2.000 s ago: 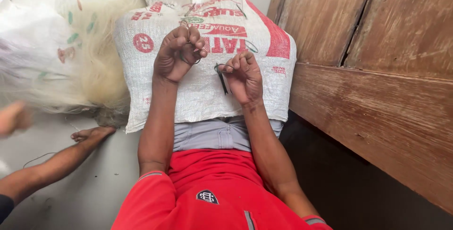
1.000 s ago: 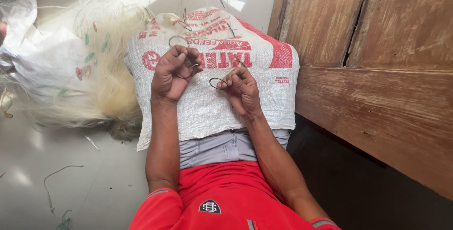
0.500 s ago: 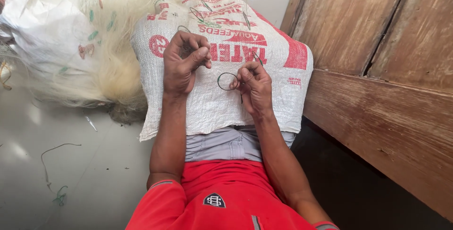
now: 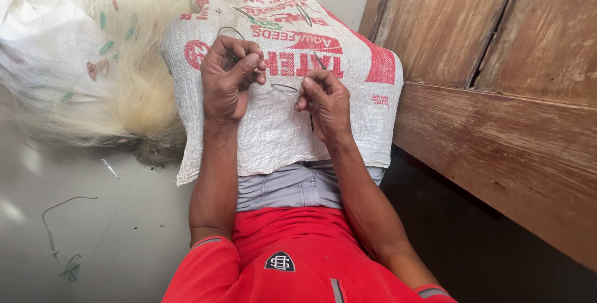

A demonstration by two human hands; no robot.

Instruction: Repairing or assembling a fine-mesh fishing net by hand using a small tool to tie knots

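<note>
Thin dark cord point(image 4: 285, 86), looped into a ring 0.5 s ago, now pulled out nearly straight between both hands above the white woven sack point(image 4: 273, 129) on the lap. Left hand point(image 4: 227, 82) fingers curled tight on 1 end; right hand point(image 4: 324, 105) pinching the other (plus a dark needle-like tool). Pale net point(image 4: 124, 91) heaped left.
</note>
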